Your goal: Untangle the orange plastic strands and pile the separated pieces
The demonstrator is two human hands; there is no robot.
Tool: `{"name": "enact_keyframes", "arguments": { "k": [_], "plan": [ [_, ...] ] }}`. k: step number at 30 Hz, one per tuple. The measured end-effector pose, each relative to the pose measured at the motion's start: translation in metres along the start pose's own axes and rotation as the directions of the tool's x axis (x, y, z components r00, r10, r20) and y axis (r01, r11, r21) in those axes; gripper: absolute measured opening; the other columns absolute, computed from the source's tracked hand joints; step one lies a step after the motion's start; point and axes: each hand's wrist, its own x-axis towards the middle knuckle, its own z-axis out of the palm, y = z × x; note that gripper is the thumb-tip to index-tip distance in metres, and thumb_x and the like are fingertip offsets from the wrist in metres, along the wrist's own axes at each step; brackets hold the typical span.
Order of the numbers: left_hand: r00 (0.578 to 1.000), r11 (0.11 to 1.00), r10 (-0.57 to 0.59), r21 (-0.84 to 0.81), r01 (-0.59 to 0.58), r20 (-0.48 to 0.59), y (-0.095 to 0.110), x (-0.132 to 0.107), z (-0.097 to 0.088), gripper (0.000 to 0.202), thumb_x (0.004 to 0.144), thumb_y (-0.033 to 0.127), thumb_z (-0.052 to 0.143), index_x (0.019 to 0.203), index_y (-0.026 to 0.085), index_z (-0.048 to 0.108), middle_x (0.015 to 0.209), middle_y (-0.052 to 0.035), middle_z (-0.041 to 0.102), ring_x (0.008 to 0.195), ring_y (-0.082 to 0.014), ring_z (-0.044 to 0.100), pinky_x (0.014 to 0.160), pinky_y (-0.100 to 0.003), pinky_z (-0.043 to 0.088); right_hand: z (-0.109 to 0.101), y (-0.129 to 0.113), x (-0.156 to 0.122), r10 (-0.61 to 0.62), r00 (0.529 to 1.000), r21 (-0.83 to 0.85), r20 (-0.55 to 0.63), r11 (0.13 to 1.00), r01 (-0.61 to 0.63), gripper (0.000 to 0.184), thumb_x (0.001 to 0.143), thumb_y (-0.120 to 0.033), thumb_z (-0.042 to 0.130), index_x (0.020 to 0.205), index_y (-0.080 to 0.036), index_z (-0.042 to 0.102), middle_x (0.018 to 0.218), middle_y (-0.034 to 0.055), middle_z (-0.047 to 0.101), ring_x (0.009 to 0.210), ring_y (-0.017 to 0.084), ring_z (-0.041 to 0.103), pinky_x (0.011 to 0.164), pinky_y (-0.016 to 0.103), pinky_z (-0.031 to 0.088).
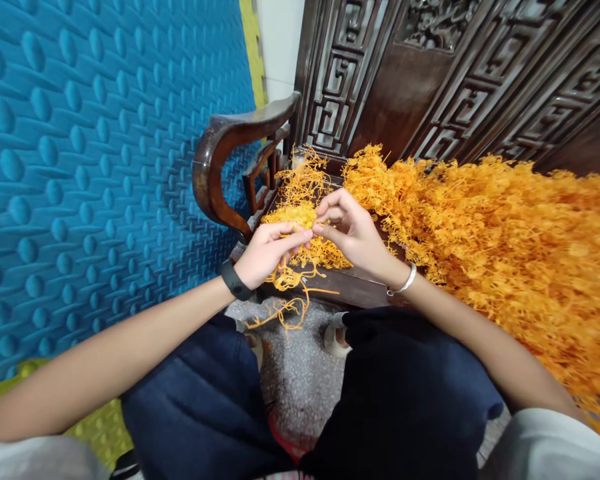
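My left hand (270, 250) is closed, thumb against the fingers, on an orange branching plastic sprig (291, 312). The sprig's thin stems dangle below the hand, in front of the seat edge. My right hand (353, 233) meets the left one at the fingertips, its thumb and finger pinched together with the other fingers curled. What lies in that pinch is too small to make out. Behind and beneath both hands, a small pile of orange sprigs (304, 180) rests on the dark wooden seat (340, 279).
A large heap of orange sprigs (520, 247) spreads along the right. The seat has a curved wooden armrest (215, 153) at left and a carved backrest (405, 93) behind. Blue foam mat (105, 167) lies at left, speckled floor (295, 373) between my legs.
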Motion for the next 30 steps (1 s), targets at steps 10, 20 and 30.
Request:
{"name": "enact_keyframes", "arguments": {
  "k": [10,20,30],
  "plan": [
    [0.994,0.996,-0.017,-0.09,0.007,-0.109,0.003,0.006,0.013,0.025,0.076,0.033,0.062,0.06,0.014,0.057,0.045,0.0073,0.038,0.033,-0.0028,0.034,0.031,-0.018,0.023,0.001,-0.001,0.007,0.06,0.988,0.023,-0.142,0.998,-0.057,0.034,0.079,-0.033,0.063,0.106,-0.025,0.044,0.076,-0.0021,0.051,0.07,0.012,0.056,0.065,0.029,0.049],
    [0.987,0.996,-0.034,-0.083,0.021,-0.157,0.003,0.008,0.02,0.025,0.077,0.03,0.06,0.058,0.015,0.054,0.046,0.0074,0.037,0.035,-0.0028,0.033,0.035,-0.019,0.021,-0.001,-0.005,0.007,0.017,0.978,-0.148,-0.21,0.988,-0.049,0.027,0.08,-0.019,0.056,0.105,-0.024,0.048,0.079,-0.0003,0.047,0.073,0.013,0.056,0.064,0.03,0.048],
    [0.97,0.992,-0.032,-0.123,0.002,-0.24,0.002,-0.005,0.015,0.029,0.075,0.027,0.061,0.051,0.014,0.051,0.042,0.007,0.036,0.037,-0.0031,0.033,0.038,-0.019,0.021,-0.044,0.02,0.017,-0.05,0.875,-0.266,-0.481,0.96,-0.092,0.022,0.078,-0.013,0.054,0.097,-0.023,0.052,0.08,0.0018,0.053,0.075,0.015,0.058,0.069,0.033,0.048]
  ]
}}
